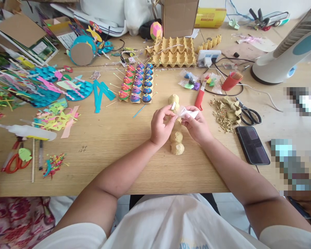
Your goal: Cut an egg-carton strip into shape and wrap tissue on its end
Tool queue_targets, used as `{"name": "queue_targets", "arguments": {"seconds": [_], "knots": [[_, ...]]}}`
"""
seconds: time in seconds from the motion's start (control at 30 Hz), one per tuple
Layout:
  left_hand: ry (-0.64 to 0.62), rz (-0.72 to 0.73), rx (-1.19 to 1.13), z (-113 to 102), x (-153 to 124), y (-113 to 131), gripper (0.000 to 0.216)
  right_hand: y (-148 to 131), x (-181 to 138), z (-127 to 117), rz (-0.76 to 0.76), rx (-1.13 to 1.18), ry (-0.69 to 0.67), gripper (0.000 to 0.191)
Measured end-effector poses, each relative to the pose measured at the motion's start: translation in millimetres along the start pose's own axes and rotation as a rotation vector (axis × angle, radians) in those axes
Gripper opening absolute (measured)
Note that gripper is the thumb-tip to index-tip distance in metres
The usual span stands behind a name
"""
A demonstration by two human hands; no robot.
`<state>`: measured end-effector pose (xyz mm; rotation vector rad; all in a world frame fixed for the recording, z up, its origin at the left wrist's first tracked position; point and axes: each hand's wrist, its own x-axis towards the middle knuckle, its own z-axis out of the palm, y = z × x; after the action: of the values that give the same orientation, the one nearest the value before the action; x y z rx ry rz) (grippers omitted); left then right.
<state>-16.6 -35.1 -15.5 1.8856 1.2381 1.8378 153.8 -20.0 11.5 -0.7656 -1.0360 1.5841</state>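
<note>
My left hand (162,125) is closed, with a small white piece (173,105) pinched at its fingertips. In my right hand (197,127) is a small clear plastic bag (190,113) with something white inside. The left fingers meet the bag's near end. Beneath both hands a strip of plain egg carton cups (177,137) lies on the table, domes up, partly covered by the hands. Beyond my left hand stand three painted egg carton strips, one red and green (126,83), one purple (137,84) and one blue (147,84), with thin sticks poking out.
Right of the hands are a red-handled cutter (200,98), bags of coloured clay (190,81), carton scraps (228,112), black scissors (250,114) and a phone (252,145). Paper cut-outs (54,117) and a glue bottle (28,131) lie left. Egg trays (173,52) stand behind.
</note>
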Motion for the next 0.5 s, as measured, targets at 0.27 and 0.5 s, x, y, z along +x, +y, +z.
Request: {"name": "queue_targets", "arguments": {"seconds": [0.27,0.5], "knots": [[-0.061,-0.019,-0.028,3.1,-3.2,-2.5,0.051,0.2,-0.9,-0.5,-0.013,-0.016,-0.007,0.055],[-0.077,-0.020,-0.078,3.3,-4.1,-3.3,0.051,3.0,-1.1,-0.5,-0.044,-0.080,-0.049,0.056]]}}
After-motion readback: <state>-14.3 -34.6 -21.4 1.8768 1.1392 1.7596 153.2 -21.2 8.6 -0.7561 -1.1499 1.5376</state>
